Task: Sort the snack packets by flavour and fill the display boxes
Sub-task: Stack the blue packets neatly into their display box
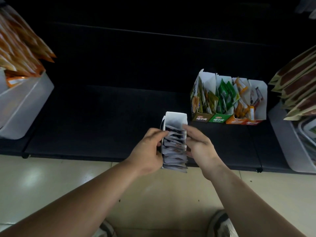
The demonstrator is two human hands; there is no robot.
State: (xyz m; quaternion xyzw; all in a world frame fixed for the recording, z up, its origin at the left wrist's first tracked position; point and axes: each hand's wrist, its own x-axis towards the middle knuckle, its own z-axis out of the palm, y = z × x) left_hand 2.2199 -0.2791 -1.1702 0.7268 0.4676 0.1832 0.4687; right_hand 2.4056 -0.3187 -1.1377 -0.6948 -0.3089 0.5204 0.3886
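Forearms [89, 200] out over floor [51, 177]; left hand [148, 151] and right hand [200, 147] clasping narrow display box [176, 117] by its sides, packets [174, 151] packed inside, at shelf [102, 117] front edge. Best kept level, set flush beside filled boxes [217, 119].

Display boxes: five. One narrow white box [176, 117] is at the front edge of the black shelf [102, 117], held between two hands, the left hand [148, 156] and the right hand [200, 146]. Four joined boxes stand toward the shelf's right end: olive box [201, 119], green box [219, 119], orange box [235, 121], red box [253, 123]. White bins: two, the left bin [25, 106] and the right bin [287, 142], one at each end. The packets [174, 147] are too crowded to count.
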